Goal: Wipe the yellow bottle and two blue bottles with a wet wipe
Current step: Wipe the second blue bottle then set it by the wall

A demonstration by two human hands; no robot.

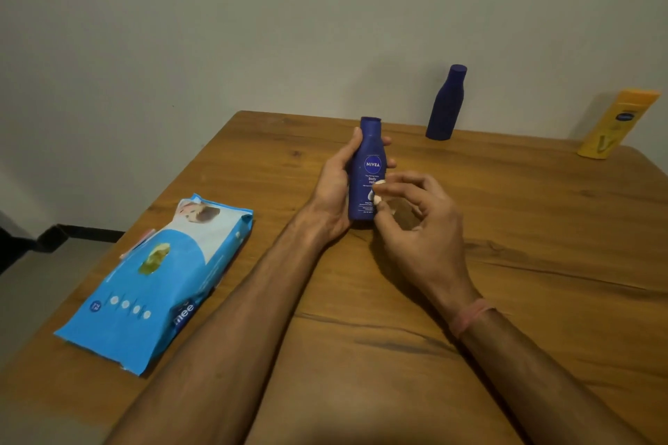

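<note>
My left hand (334,188) grips a small dark blue lotion bottle (367,170), holding it upright at the table's middle with its label facing me. My right hand (415,220) is just right of it, fingers spread and curled, thumb and fingertips touching the bottle's lower front. I see no wipe clearly in that hand. A second, taller blue bottle (446,103) stands at the table's far edge by the wall. The yellow bottle (614,125) stands at the far right corner. A blue wet wipe pack (155,282) lies at the left, its top flap peeled open.
The wooden table (506,282) runs from the wall to me; its left edge passes just beside the wipe pack. A plain wall stands behind. A dark object (54,238) sits on the floor at the far left.
</note>
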